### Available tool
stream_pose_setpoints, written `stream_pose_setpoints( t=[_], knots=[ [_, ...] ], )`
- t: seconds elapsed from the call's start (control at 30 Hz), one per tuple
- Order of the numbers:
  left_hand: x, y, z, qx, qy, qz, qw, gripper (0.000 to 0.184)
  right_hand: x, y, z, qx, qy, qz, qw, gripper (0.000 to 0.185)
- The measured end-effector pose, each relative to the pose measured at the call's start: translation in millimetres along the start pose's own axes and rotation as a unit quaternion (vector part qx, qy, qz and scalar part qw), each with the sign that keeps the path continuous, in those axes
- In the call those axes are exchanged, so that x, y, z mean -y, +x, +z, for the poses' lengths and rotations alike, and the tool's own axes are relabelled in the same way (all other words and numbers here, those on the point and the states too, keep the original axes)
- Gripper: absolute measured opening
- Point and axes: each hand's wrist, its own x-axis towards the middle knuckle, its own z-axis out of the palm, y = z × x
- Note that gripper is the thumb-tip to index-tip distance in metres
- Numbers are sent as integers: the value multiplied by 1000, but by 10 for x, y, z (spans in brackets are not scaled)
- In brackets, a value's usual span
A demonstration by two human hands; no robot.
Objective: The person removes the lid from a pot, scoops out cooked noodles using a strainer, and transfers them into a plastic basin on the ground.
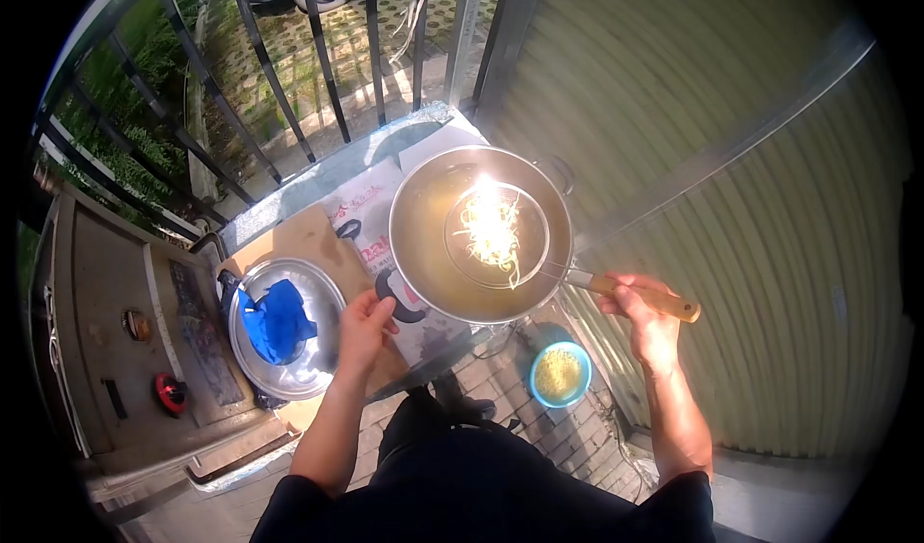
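Note:
A large metal pot [423, 278] holds yellowish liquid. Over it is a round wire strainer [460, 262] bearing pale shreds [494, 230], partly washed out by glare. My right hand [647, 317] is wrapped round the strainer's wooden handle [674, 304], right of the pot. My left hand [366, 326] is between the pot and a metal bowl [332, 297], near the pot's lower left side, its fingers curled loosely and the thumb apart, with nothing visible in it. Blue cloth or plastic [277, 322] lies in the bowl.
On the paved ground stands a blue basin [584, 374] of pale yellow shreds. A worn cabinet [87, 302] with a red-and-black object [170, 394] on it is at the left. Black railings [260, 57] rise beyond the table; a corrugated wall [731, 206] bounds the right.

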Motion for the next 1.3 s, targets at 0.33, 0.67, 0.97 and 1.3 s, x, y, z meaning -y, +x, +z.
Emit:
stream_pose_setpoints(
  t=[0.33, 0.67, 0.97, 1.3],
  knots=[
    [-85, -35, -2, -12, 40, -52, 998, 29, 321, -521, -320, -144, 10, 24, 989, 23],
    [136, 121, -159, -28, 58, -70, 995, 19, -109, -2145, -1209, -325, -4, 92, 941, 21],
    [-81, 1, 123, -100, 108, -86, 985, 16, -2914, -3307, -1659, -383, -213, 245, 865, 14],
    [-105, 72, -177, -77, 185, -85, 976, 31, -4168, -3569, -1955, -377, -231, 373, 816, 17]
  ],
)
